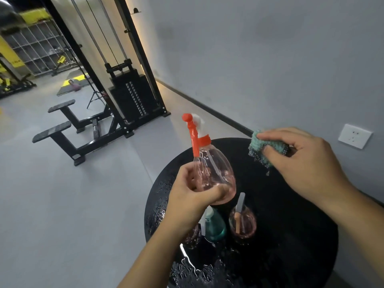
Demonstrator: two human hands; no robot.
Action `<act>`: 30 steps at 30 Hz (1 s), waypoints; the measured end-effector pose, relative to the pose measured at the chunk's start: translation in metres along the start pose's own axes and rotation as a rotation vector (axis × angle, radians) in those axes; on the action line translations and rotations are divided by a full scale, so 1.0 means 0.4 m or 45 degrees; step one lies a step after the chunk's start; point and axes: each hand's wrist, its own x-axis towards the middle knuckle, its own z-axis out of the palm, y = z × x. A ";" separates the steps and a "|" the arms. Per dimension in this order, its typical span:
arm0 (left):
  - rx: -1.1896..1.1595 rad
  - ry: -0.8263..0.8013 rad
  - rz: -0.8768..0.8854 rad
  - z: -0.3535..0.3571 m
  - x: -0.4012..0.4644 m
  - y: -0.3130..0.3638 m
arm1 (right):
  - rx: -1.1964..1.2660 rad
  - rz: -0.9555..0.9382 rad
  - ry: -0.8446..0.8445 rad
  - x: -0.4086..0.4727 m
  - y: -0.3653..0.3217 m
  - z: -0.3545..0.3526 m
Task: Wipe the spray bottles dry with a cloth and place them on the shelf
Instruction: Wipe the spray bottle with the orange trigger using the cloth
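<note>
Closest in, the round black tabletop (291,235) is beaded with water along its near and left edge, and that wet surface is the first hazard: anything set back down here picks up moisture again. Just above it stand a small teal plastic spray bottle (215,225), a clear pink bottle with a dip tube (243,223) and another pinkish bottle (192,235) half hidden behind the left forearm, crowded so close that a dipping wrist could topple them. Up next, the left hand (193,192) has its fingers curled round the base of the clear pink spray bottle with the orange trigger head (212,171), held tilted in the air above the tabletop; droplets show on its wall, so that low grip could slip. To the right, the right hand (307,161) pinches the folded teal terry cloth (264,146), apart from the bottle. No shelf is identifiable nearby; beyond stand a black weight bench (68,129) and a cable machine (133,94).
</note>
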 end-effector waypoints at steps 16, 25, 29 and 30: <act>0.483 -0.027 0.167 0.243 -0.148 -0.005 | -0.243 0.280 -0.028 -0.129 0.124 -0.168; 0.505 -0.197 0.069 0.397 -0.152 -0.077 | -0.360 0.559 -0.166 -0.198 0.247 -0.220; 0.471 -0.218 0.016 0.439 -0.119 -0.132 | -0.354 0.651 -0.184 -0.202 0.308 -0.204; 0.471 -0.214 -0.005 0.448 -0.109 -0.152 | -0.348 0.666 -0.201 -0.203 0.324 -0.196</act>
